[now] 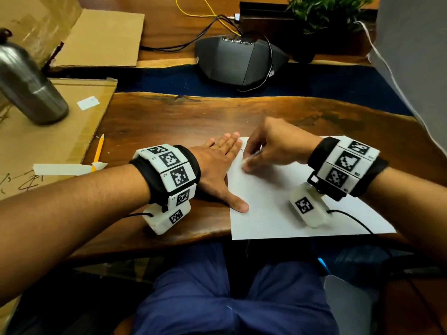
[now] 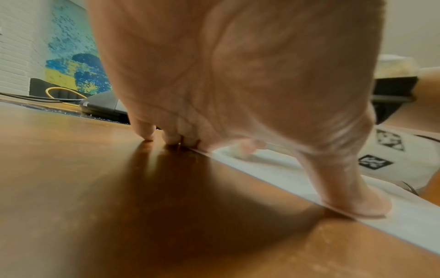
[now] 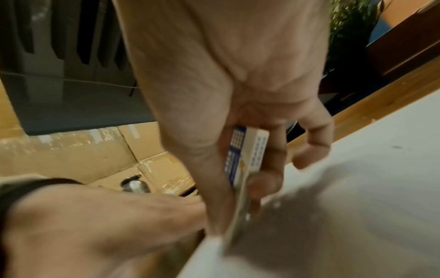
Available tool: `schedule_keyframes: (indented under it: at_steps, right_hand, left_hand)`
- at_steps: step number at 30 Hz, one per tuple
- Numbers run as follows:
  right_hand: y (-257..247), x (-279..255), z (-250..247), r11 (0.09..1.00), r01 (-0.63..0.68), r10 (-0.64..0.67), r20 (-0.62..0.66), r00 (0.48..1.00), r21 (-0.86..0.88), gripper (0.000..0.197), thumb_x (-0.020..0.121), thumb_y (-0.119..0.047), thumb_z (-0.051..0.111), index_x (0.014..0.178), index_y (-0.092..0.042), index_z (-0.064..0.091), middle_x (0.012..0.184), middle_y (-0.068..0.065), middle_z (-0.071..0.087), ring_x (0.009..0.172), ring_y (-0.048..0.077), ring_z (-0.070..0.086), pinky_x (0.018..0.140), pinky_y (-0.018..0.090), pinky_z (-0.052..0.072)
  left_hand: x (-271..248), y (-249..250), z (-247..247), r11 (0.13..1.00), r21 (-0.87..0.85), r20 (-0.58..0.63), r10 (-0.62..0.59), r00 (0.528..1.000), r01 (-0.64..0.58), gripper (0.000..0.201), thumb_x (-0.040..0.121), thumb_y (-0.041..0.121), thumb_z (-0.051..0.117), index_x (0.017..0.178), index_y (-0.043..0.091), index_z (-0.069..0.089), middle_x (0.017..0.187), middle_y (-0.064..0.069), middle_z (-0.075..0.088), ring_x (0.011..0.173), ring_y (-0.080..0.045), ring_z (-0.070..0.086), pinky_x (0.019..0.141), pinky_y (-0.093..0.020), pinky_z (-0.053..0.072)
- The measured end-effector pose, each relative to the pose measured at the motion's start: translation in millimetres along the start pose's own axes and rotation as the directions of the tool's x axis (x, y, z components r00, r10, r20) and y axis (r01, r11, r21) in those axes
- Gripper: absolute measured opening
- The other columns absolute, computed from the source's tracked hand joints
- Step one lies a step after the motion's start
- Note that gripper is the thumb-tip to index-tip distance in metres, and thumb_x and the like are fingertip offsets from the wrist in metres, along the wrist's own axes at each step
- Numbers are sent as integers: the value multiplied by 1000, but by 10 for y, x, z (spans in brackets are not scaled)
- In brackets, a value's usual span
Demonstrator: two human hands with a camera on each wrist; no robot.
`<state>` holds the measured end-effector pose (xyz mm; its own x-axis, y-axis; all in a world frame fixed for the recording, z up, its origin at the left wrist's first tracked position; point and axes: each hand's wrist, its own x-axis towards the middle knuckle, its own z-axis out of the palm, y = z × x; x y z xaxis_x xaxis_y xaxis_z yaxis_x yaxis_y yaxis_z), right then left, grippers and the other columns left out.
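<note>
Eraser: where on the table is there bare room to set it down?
Bare tabletop lies beyond the paper, between its far edge and the blue strip. A second free patch sits between the pencil and the left hand. Crowded: the paper's far left corner, where the left hand presses flat and the right hand grips the eraser.

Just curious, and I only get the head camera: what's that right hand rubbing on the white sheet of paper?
Observer: The right wrist view shows the right hand pinching a white block eraser in a blue-and-white sleeve.
Operator: And the other hand, is it lifting anything?
Observer: No. The left wrist view shows the left hand arched, only fingertips and thumb touching down, the thumb pinning the edge of the white sheet of paper.
Operator: Anything behind that I miss?
Observer: A blue and yellow painting by a white brick wall.
</note>
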<state>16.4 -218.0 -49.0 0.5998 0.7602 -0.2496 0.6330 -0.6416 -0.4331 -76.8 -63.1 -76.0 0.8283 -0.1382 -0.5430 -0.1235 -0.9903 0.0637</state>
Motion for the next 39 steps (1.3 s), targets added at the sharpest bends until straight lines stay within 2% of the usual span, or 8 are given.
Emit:
schedule_keyframes:
  at_steps: [3, 7, 10, 15, 21, 28, 34, 39]
  right_hand:
    - [-30, 13, -38, 1000, -12, 11, 117, 993, 12, 19, 71, -33, 90, 85, -23, 83, 77, -10, 77, 69, 4, 66, 56, 11, 48]
    - [82, 207, -80, 979, -85, 115, -157, 981, 187, 21, 71, -27, 92, 84, -14, 82, 74, 0, 76, 53, -2, 62, 53, 16, 55]
    - [55, 120, 3, 995, -46, 66, -234, 970, 91, 19, 75, -29, 89, 85, -15, 82, 79, 0, 77, 66, 5, 67, 62, 18, 56]
    - [-120, -126, 74, 996, 51, -47, 65, 997, -77, 18, 73, -35, 89, 84, -24, 81, 78, -10, 74, 66, 3, 60, 53, 10, 40]
    - [36, 141, -9, 999, -48, 53, -275, 960, 26, 18, 76, -31, 87, 80, -14, 80, 72, -4, 72, 71, 9, 64, 55, 5, 39]
    - [-137, -160, 99, 998, 62, -60, 89, 994, -14, 14, 74, -32, 89, 82, -22, 81, 75, -10, 74, 62, -1, 59, 50, 5, 40]
    - [30, 135, 14, 998, -43, 54, -257, 965, 46, 20, 76, -31, 88, 85, -15, 80, 80, -2, 75, 77, 10, 67, 53, 1, 38]
    - [-149, -192, 187, 996, 94, -93, 74, 993, -4, 13, 74, -30, 88, 81, -21, 81, 74, -9, 75, 64, 2, 63, 53, 9, 43]
  left_hand:
    - [-1, 9, -3, 1000, -2, 4, 0, 1000, 0, 154, 49, 100, 48, 149, 13, -31, 155, -2, -39, 145, -18, -30, 123, -43, -8]
    - [-34, 22, -17, 999, -52, -4, -1, 1000, 1, 154, 51, 96, 55, 150, 14, -30, 156, 0, -38, 145, -16, -31, 122, -39, -11]
    - [-42, 25, -22, 996, -87, -13, -5, 1000, 4, 153, 54, 92, 60, 150, 13, -29, 156, -1, -38, 145, -16, -31, 119, -35, -15]
    - [-47, 38, 12, 994, -109, -40, -3, 999, -1, 155, 53, 91, 61, 150, 11, -29, 156, -4, -38, 144, -18, -32, 116, -32, -17]
    - [-48, 33, 9, 997, -78, -39, -14, 999, 11, 156, 50, 95, 58, 150, 14, -29, 157, -1, -36, 145, -15, -31, 120, -38, -15]
    - [-33, 28, 1, 999, -53, -23, -12, 1000, 11, 155, 50, 96, 55, 150, 12, -29, 157, -4, -37, 145, -18, -30, 121, -41, -12]
    - [-29, 39, -12, 999, -39, -17, -29, 999, 28, 157, 47, 98, 55, 150, 13, -29, 157, -3, -37, 145, -17, -31, 122, -42, -11]
    - [-22, 31, -11, 999, -37, -21, -14, 1000, 14, 157, 49, 97, 54, 149, 11, -29, 156, -5, -37, 145, -20, -30, 122, -41, -11]
